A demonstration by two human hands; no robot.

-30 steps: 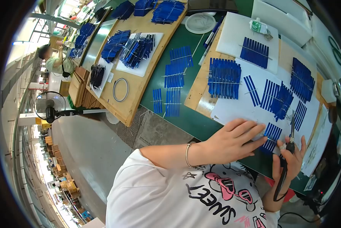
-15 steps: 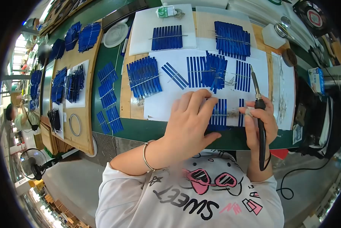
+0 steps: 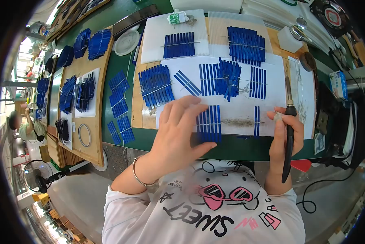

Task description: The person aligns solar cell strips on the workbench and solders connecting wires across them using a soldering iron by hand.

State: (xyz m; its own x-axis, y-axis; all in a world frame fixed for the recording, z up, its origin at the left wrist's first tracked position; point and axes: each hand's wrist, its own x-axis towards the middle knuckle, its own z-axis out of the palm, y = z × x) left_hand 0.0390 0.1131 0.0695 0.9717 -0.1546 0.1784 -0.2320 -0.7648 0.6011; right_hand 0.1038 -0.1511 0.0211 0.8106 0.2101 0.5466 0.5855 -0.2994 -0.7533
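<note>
My left hand [image 3: 178, 128] spans a row of thin blue strips [image 3: 215, 122], its thumb at their near ends and its index finger at their far ends. A thin wire crosses the strips. In my right hand [image 3: 286, 132] is a soldering iron [image 3: 289, 110], held upright with its tip pointing away from me. The thumb and fingers of that hand also pinch a small pale thing [image 3: 277, 116], too small to name. Just left of it, a pair of blue strips [image 3: 257, 121] lies on the white sheet [image 3: 231, 105].
Beyond my hands lie a loose pile of blue strips [image 3: 228, 79], a strip row [image 3: 258, 83] and a larger bundle [image 3: 156, 85]. A white bottle [image 3: 290, 38] and a round brown tin [image 3: 307, 61] stand at right. Further bundles rest on a wooden board [image 3: 91, 134] at left.
My left hand and the row of strips have slid left together, away from the pair of strips. My right hand has shifted slightly right with the soldering iron.
</note>
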